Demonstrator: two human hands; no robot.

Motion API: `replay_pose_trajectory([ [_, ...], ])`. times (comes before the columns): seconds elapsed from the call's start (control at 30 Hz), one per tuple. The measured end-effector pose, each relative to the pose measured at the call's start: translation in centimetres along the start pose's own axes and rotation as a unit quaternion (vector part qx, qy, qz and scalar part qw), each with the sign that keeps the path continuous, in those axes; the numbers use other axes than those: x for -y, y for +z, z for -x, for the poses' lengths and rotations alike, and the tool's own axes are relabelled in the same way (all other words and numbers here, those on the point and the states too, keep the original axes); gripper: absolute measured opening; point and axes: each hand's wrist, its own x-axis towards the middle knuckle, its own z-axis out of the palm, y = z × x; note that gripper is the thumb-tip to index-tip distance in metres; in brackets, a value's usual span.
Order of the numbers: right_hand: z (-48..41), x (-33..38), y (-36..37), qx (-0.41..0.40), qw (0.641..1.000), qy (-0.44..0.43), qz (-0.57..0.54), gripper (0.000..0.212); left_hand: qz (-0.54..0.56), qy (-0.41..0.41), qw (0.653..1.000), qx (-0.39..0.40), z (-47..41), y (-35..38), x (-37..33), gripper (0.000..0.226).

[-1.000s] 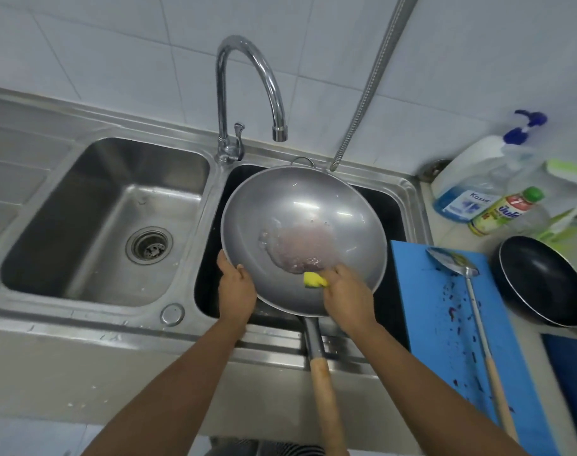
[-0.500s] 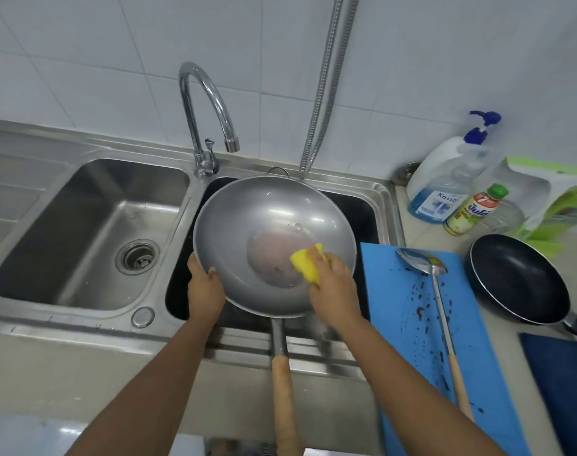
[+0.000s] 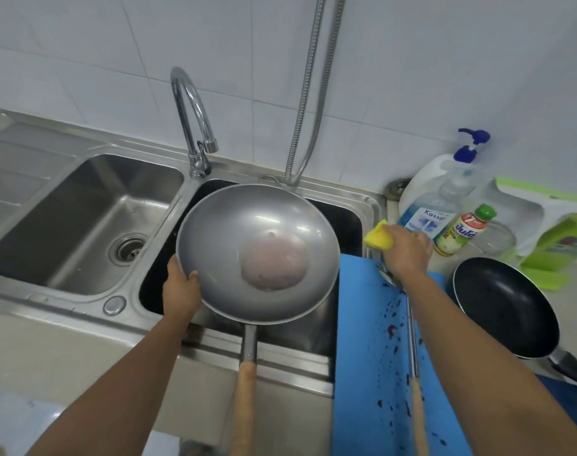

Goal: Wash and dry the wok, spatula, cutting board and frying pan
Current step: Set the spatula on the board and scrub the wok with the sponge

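Observation:
A steel wok (image 3: 234, 232) with a pinkish foamy patch in its bottom sits over the right sink basin, its wooden handle pointing toward me. My left hand (image 3: 180, 287) grips its left rim. My right hand (image 3: 407, 250) holds a yellow sponge (image 3: 378, 239) to the right of the wok, above the blue cutting board (image 3: 372, 373), near the dish soap bottle. The board is spotted with dark red stains. A metal spatula (image 3: 415, 399) with a wooden handle lies on it, its head hidden under my right hand. A black frying pan (image 3: 504, 307) stands on the counter at the right.
The left sink basin (image 3: 83, 222) has a drain. A curved faucet (image 3: 195, 123) rises behind the wok and a metal hose hangs on the tiled wall. A pump bottle (image 3: 435, 189), a green-capped dish soap bottle (image 3: 461, 230) and green cloths (image 3: 560, 235) stand at the back right.
My right hand has lifted the sponge out of the wok and carried it right, over the cutting board toward the bottles. My left hand still holds the wok's rim.

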Motion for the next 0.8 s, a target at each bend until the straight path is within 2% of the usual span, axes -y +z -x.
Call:
replay_pose_trajectory([
  [0.23, -4.0, -3.0, 1.4, 0.136, 0.986, -0.017, 0.099, 0.066, 0.0, 0.008, 1.0, -0.015, 0.0, 0.4, 0.1, 0.054],
  [0.43, -4.8, -3.5, 1.8, 0.136, 0.98, -0.039, 0.139, 0.07, -0.002, 0.007, 1.0, -0.019, -0.1, 0.6, 0.2, 0.051],
  [0.57, -2.8, -1.1, 0.9, 0.094, 0.992, -0.019, 0.082, 0.067, 0.01, 0.009, 1.0, -0.013, -0.1, 0.7, 0.4, 0.049],
  [0.7, 2.6, 3.4, 0.8, 0.038, 0.998, -0.044, 0.005, 0.062, 0.024, 0.009, 1.0, -0.002, -0.2, 0.5, 0.9, 0.05],
  [0.8, 8.7, 7.3, 1.7, 0.027, 0.992, -0.05, -0.11, 0.057, 0.03, 0.002, 0.999, 0.011, -0.4, 0.4, 1.1, 0.051],
])
